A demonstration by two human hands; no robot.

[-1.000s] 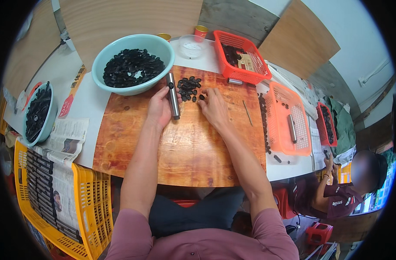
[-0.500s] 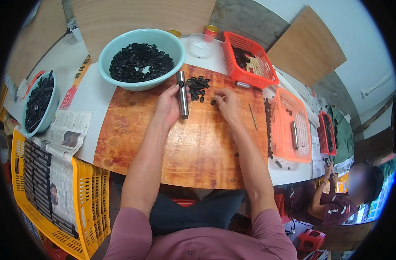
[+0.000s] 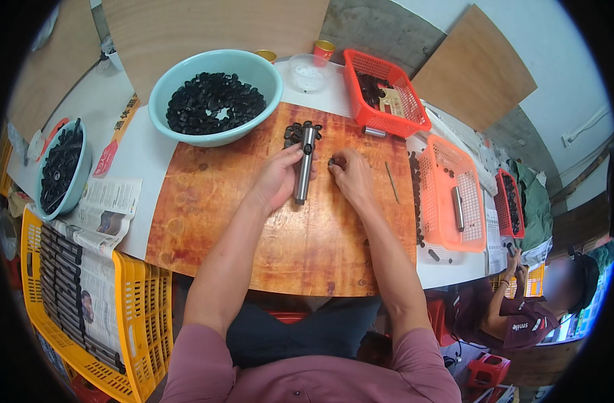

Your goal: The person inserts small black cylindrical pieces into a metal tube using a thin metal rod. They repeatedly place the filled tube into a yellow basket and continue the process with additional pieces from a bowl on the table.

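Note:
My left hand [image 3: 278, 176] is closed round a shiny metal cylinder [image 3: 303, 178], which slants slightly with its far end over the pile. On the cylinder's upper side, near my thumb, sits a small black oval piece [image 3: 307, 149]. My right hand [image 3: 354, 176], just to the right of it, has thumb and fingers bent together round another black oval piece [image 3: 332, 162]. Behind the cylinder lies a small pile of black oval pieces [image 3: 293, 133] on the orange-brown wooden board [image 3: 213, 228], partly hidden by the cylinder and my left hand.
A pale-green basin [image 3: 158, 111] of black pieces stands at the back left, a smaller basin [image 3: 86, 161] farther left. Red [image 3: 414, 121] and salmon [image 3: 478, 228] baskets line the right. A thin stick [image 3: 392, 183] lies on the board. Another person [image 3: 502, 316] works at far right.
My left hand has moved right with the metal cylinder, which now covers part of the pile. My right hand has stayed nearly in place, its fingers now round a black piece.

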